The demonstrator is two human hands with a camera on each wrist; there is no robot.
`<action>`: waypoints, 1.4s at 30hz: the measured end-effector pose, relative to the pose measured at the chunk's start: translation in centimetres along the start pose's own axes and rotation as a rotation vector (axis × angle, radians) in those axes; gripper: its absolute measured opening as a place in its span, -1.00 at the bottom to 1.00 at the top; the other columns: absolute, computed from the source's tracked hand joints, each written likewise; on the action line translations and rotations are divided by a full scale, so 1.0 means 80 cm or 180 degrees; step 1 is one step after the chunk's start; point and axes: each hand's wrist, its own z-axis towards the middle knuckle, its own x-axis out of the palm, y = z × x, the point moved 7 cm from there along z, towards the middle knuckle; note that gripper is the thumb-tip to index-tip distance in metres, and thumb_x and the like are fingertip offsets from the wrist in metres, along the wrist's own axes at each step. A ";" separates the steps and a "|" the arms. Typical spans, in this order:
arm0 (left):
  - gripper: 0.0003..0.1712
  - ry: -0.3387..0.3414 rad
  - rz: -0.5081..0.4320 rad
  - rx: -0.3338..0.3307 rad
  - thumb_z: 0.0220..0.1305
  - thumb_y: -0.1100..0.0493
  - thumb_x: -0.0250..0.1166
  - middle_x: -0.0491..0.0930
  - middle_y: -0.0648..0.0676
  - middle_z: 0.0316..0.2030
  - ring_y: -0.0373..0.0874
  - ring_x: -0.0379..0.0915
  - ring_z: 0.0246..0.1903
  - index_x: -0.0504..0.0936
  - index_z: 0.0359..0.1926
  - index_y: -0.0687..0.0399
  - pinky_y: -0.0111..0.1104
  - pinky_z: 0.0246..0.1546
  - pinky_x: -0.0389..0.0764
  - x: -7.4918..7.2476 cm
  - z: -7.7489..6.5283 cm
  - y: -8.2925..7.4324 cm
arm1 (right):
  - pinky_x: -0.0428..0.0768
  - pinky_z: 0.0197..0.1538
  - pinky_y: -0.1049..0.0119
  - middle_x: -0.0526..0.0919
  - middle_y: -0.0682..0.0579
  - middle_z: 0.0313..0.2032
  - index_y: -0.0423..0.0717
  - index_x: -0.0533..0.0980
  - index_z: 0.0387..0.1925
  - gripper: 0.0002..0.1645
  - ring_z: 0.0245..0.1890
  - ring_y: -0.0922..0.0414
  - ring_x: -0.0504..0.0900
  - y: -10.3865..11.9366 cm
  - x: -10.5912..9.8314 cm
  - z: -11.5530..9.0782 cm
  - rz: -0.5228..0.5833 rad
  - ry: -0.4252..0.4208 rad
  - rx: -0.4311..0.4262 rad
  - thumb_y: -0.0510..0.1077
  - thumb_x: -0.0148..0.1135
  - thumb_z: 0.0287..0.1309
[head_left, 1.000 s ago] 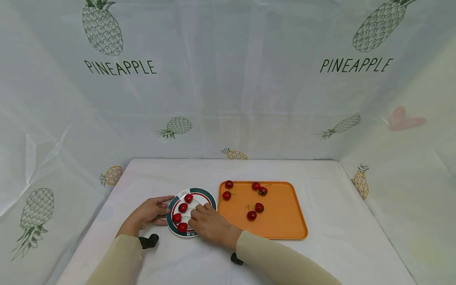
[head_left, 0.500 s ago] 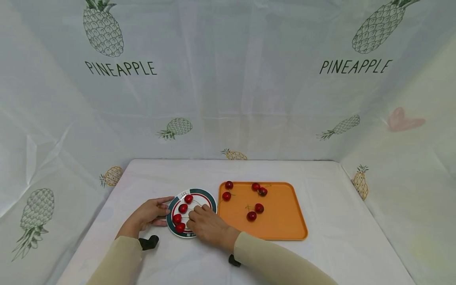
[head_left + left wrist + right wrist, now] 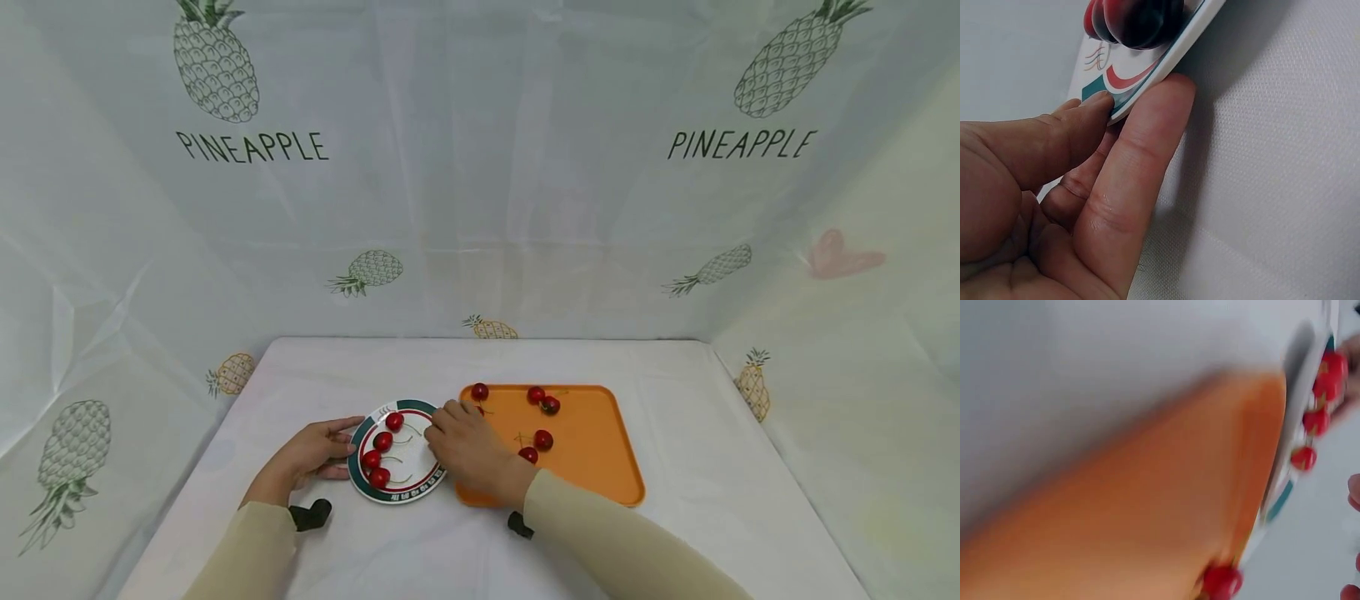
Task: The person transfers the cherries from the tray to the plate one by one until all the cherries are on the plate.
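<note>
A round white plate (image 3: 411, 450) with a dark green rim and red ring bears a row of several red cherries (image 3: 383, 441) along its left side, stems pointing right. My left hand (image 3: 311, 454) holds the plate's left edge; in the left wrist view the thumb (image 3: 1088, 115) lies on the rim and a finger (image 3: 1147, 131) against its underside. My right hand (image 3: 468, 450) is over the gap between the plate's right edge and the orange tray (image 3: 592, 475), holding nothing visible. Its fingertips (image 3: 1354, 487) show apart at the right wrist view's edge.
Several more cherries lie on the tray: a pair (image 3: 543, 400) at the back, others near its middle (image 3: 543, 440) and its back left corner (image 3: 480, 391). My right hand partly covers one there. A white cloth (image 3: 360, 550) covers the table; printed curtains (image 3: 480, 192) enclose it.
The nearest cherry on the plate shifted slightly left, then my right hand let go of it and moved right and away, toward the tray. My left hand stayed at the plate's edge.
</note>
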 end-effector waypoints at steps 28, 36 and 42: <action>-0.31 -0.0048 0.0015 -0.0021 0.45 0.40 0.27 0.47 0.21 -0.01 -0.09 0.66 -0.25 0.41 0.54 0.04 -0.17 -0.19 0.83 -0.004 0.000 0.003 | 0.46 -0.10 0.06 0.48 -0.03 -0.35 -0.16 0.61 -0.28 -0.62 -0.23 -0.06 0.41 -0.182 0.032 -0.137 -0.0002 -0.0324 0.1116 0.05 0.56 0.18; -0.33 -0.0061 0.0003 0.0018 0.45 0.41 0.27 0.48 0.22 -0.01 -0.08 0.67 -0.24 0.43 0.53 0.06 -0.17 -0.20 0.83 -0.002 0.002 0.002 | 0.40 -0.13 0.08 0.31 0.00 -0.43 -0.16 0.47 -0.38 -0.55 -0.29 -0.04 0.31 -0.181 0.045 -0.135 -0.0028 0.0052 0.1219 0.06 0.51 0.25; -0.32 -0.0090 0.0003 0.0012 0.44 0.41 0.28 0.49 0.22 -0.02 -0.08 0.67 -0.25 0.44 0.52 0.04 -0.17 -0.21 0.82 -0.002 0.002 0.004 | 0.43 -0.13 0.06 0.32 -0.01 -0.45 -0.18 0.46 -0.42 -0.53 -0.31 -0.04 0.32 -0.182 0.046 -0.134 -0.0069 0.0172 0.1249 0.06 0.52 0.24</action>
